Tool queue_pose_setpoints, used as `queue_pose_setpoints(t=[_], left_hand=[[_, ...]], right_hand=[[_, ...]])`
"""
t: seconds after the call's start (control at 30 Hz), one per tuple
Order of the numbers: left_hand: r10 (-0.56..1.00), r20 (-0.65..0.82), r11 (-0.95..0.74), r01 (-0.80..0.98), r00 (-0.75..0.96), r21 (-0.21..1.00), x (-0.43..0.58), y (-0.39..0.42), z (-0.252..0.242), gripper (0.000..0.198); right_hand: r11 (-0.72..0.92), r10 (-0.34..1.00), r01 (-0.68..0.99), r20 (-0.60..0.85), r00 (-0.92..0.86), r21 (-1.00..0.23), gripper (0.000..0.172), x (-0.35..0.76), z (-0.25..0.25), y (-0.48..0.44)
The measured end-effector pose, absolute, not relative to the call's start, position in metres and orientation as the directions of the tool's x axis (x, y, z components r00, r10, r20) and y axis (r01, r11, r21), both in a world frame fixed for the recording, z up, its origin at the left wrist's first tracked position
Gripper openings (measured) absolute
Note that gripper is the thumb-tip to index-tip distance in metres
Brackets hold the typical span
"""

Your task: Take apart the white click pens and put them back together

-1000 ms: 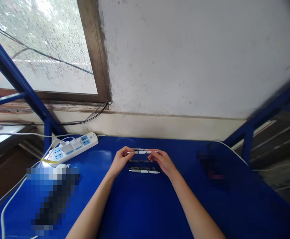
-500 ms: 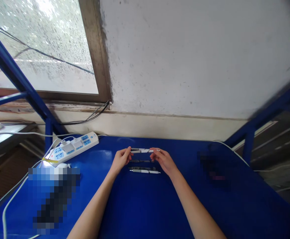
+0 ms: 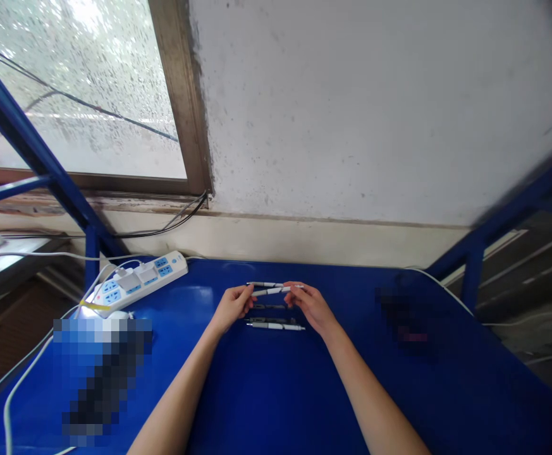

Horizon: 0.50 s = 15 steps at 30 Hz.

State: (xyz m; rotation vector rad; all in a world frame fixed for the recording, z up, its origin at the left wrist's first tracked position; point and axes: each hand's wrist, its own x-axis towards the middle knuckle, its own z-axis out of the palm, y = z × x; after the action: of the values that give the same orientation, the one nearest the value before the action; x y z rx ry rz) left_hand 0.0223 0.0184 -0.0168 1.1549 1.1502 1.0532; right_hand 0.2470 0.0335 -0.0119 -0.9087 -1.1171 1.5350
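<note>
power strip (image 3: 138,278) far left on blue table (image 3: 266,392) | left hand (image 3: 232,306) pinches one end of white pen (image 3: 270,291), held just above table | right hand (image 3: 311,306) pinches the other end | progress: one pen in hand, seemingly whole; spare pens (image 3: 276,326) lie untouched below

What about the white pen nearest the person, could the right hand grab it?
Probably yes: the white pen lies uncovered on the table right beside the right hand, though that hand is busy pinching another pen.
</note>
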Motion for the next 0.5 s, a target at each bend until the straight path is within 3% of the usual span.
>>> queue_pose_setpoints(t=[0.17, 0.37, 0.5], left_hand=[[0.992, 0.071, -0.063, -0.079, 0.105, 0.995, 0.0228, 0.0175, -0.0134, 0.039], [0.992, -0.065, 0.066, -0.008, 0.107, 0.998, 0.0235, 0.0188, -0.0154, 0.049], [0.990, 0.046, -0.042, -0.028, 0.133, 0.999, 0.0227, 0.0181, -0.0152, 0.039]], right_hand=[[-0.092, 0.976, -0.299, -0.026, -0.217, -0.950, 0.033, 0.2483, -0.0116, 0.0338], [-0.088, 0.975, -0.313, -0.018, -0.220, -0.946, 0.030, 0.2475, -0.0116, 0.0334], [-0.088, 0.978, -0.312, -0.023, -0.205, -0.946, 0.031, 0.2472, -0.0117, 0.0336]])
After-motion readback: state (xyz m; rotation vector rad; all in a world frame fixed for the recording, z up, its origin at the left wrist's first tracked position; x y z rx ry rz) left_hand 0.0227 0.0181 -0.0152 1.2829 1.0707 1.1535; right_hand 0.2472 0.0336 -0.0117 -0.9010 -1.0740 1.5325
